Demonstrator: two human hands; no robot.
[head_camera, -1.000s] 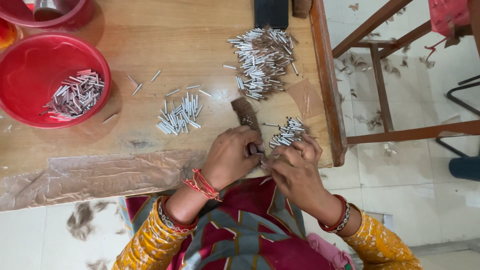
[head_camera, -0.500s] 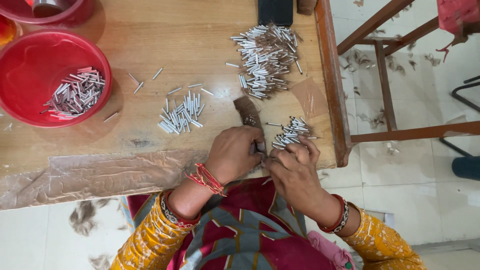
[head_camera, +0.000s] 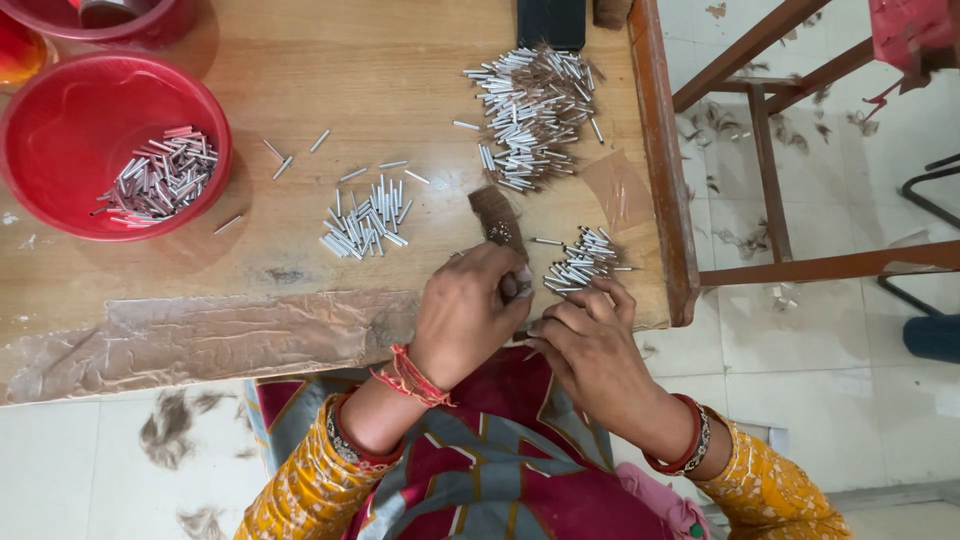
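At the wooden table's near right corner, the left hand pinches a brown tuft of hair steady while the right hand, fingers curled narrow, meets it beside a small pile of short silver metal tubes, kept within reach.

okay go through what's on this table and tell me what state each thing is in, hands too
left hand: closed around a brown hair tuft
right hand: fingers curled beside the left, by a small tube pile
red bowl: partly filled with metal tubes
large tube pile: loose, scattered
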